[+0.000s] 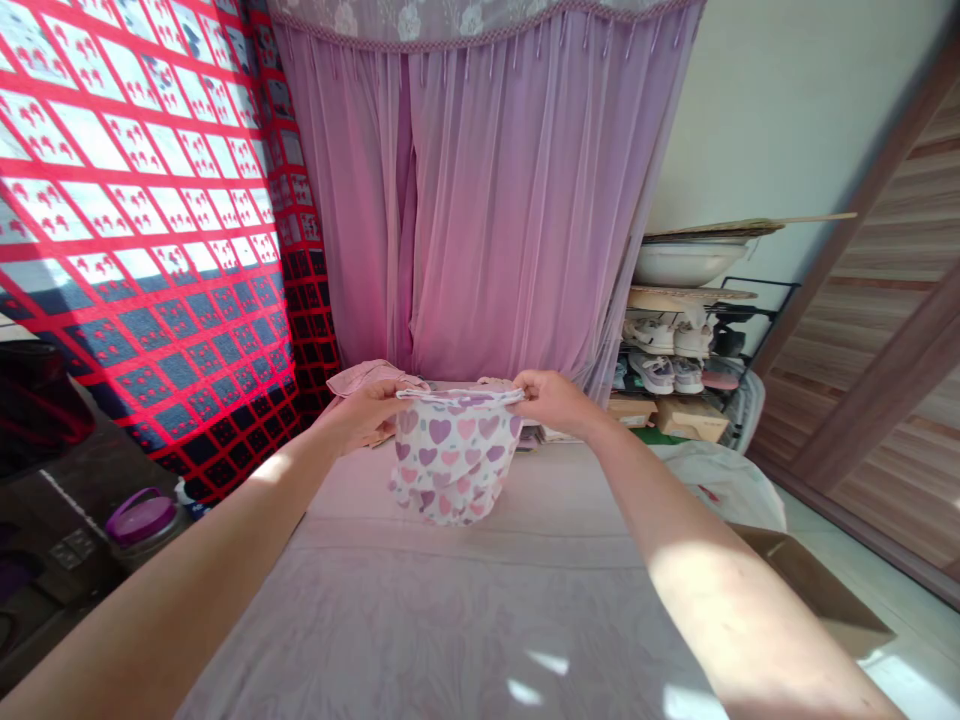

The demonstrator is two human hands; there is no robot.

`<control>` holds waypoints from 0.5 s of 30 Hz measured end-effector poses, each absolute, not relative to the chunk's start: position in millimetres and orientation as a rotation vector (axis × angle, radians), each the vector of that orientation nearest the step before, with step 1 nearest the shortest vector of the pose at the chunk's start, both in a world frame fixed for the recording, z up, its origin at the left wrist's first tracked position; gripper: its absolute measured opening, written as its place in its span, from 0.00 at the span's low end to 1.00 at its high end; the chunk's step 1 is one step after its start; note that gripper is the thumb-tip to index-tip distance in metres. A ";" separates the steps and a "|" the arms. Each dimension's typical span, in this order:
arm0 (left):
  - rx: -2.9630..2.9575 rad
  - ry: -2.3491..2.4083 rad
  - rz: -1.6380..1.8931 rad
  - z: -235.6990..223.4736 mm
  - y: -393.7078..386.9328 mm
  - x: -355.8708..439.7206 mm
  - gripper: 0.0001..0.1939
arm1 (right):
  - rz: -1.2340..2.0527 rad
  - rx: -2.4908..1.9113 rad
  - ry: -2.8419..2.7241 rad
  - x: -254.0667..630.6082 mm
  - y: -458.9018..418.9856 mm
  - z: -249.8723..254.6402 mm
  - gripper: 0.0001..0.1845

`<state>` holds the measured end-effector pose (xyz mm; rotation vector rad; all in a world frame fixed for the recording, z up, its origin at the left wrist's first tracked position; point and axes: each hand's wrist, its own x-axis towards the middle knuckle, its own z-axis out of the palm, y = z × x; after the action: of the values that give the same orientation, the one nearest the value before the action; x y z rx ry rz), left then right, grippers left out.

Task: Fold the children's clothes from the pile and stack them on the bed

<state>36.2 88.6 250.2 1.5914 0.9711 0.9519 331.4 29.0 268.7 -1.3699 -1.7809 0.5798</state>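
A small white cloth garment (454,455) with pink and purple hearts hangs stretched between my two hands, above the covered surface. Its top edge looks like a waistband, and its lower part narrows to a rounded bottom. My left hand (367,412) pinches the left end of that edge. At the right end, my right hand (551,400) grips the same edge between thumb and fingers. Behind my left hand lies a folded pink cloth (371,374), partly hidden by the hand and the garment.
Pale fabric covers the surface (450,610) before me. Purple curtains (510,200) hang behind it, a red-checked blanket (210,230) at left. A shoe rack with shoes (654,370) and a white basin (686,262) stands right, near a cardboard box (817,590). A purple-lidded jar (140,518) is low left.
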 end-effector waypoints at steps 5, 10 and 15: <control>1.392 0.906 1.130 266.0 82.6 42.5 0.17 | 0.649 -1.357 -1.634 325.3 33.7 277.0 0.11; 1.194 0.897 1.215 258.1 98.1 50.3 0.12 | 0.906 -1.324 -1.380 304.4 59.5 265.6 0.11; 1.142 0.935 1.294 253.3 117.5 53.1 0.08 | 0.948 -1.340 -1.228 280.4 97.7 256.3 0.12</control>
<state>53.1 117.5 253.3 1.1419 0.9350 1.2939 280.4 97.7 256.3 -1.3401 -1.2280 0.9481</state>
